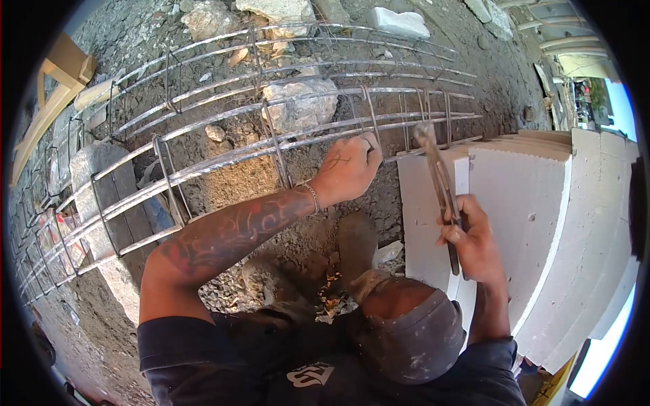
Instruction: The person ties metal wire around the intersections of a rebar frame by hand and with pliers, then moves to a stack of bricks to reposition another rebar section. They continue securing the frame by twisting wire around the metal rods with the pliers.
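Note:
A long cage of steel rebar (220,159) crosses the view, its bars joined by bent wire stirrups. My left hand (347,170) is closed at the cage's near side, fingers curled round the lower part of a stirrup (370,111). To its right, my right hand (474,240) grips the handles of metal pincers (441,177). Their worn head points up toward the bars and overlaps the cage's right end in this view. More stirrups (447,116) stand close together just beyond the pincers' head.
Large white blocks (518,203) are stacked at the right, close to my right arm. A rough stone (300,103) lies beneath the cage, and a concrete piece (105,193) is under its left part. A wooden frame (57,88) stands at the far left. Rubble covers the ground.

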The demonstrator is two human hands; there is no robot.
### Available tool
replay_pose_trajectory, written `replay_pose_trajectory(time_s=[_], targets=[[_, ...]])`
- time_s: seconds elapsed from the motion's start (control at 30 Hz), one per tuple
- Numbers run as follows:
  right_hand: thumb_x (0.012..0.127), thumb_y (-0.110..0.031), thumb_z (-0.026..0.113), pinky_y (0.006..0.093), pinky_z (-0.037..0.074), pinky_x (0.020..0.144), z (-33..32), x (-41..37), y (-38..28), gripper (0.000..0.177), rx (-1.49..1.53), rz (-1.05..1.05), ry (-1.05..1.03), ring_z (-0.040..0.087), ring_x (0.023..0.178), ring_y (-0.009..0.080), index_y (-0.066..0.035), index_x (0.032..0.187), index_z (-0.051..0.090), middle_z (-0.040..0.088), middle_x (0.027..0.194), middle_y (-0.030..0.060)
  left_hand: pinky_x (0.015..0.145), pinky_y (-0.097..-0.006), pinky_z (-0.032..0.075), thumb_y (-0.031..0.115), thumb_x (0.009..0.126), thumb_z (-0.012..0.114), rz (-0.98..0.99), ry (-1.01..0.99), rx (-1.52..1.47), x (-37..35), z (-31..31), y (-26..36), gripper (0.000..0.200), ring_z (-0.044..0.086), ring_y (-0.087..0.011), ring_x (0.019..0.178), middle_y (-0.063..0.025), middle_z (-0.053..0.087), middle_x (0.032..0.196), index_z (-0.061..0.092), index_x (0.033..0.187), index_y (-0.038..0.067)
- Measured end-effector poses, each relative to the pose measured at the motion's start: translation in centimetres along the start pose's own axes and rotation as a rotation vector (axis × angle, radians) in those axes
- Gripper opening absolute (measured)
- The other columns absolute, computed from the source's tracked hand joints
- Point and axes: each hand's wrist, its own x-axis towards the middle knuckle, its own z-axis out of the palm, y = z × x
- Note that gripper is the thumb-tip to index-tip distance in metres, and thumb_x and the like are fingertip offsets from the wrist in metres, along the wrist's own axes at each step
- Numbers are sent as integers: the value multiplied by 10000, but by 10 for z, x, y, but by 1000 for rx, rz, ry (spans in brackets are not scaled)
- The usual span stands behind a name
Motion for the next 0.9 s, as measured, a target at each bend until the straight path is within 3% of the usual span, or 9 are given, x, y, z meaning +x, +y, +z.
replay_pose_trajectory(time_s=[0.07,0.1,0.17,0.27,0.47,0.8,0.87,0.9], targets=[[778,-32,497,348,512,716,-6,-13,9,135,443,548,-368,583,767,212,-30,909,466,536,893,93,618,-449,444,132,848,468,-6,-29,2,-2,-2,4,160,562,-385,606,-191,546,592,537,800,-5],[778,-32,497,348,512,716,-5,-17,13,135,447,556,-364,583,767,212,-30,909,466,536,893,93,607,-454,440,132,851,466,-1,-25,10,-2,-3,5,151,558,-384,600,-186,542,584,525,804,1],[786,-95,512,415,493,817,-2,-24,20,160,777,599,-410,612,893,280,-29,927,477,547,929,111,596,-459,436,133,855,464,4,-26,14,-3,-4,7,143,555,-383,594,-182,538,575,513,808,7],[809,-140,493,454,460,878,-6,-16,16,245,845,634,-494,596,971,321,-9,1014,460,552,965,135,584,-463,432,134,866,456,-14,-63,46,-4,-5,8,129,553,-388,598,-185,533,575,500,835,17],[835,-132,440,458,467,864,-12,6,6,384,743,750,-596,575,1010,346,14,1181,361,550,1054,204,569,-482,418,132,876,443,60,-76,76,-7,-6,3,116,546,-394,601,-186,538,610,483,884,24],[836,-147,441,437,488,825,-6,15,0,468,712,766,-611,569,1014,348,23,1253,310,542,1084,244,555,-453,396,144,907,443,132,-22,136,-10,-2,2,147,515,-396,583,-198,478,592,480,850,13],[796,-184,495,532,471,824,-3,14,-4,451,779,764,-550,547,1027,451,16,1164,328,545,1045,302,547,-452,394,143,907,443,135,-25,153,-11,0,-1,147,515,-396,583,-197,479,593,476,851,11],[796,-184,495,532,471,824,-3,14,-4,451,780,762,-549,547,1027,451,16,1164,328,545,1045,302,539,-452,392,136,906,443,192,5,176,-11,1,-2,139,515,-390,577,-195,480,596,474,854,12]])
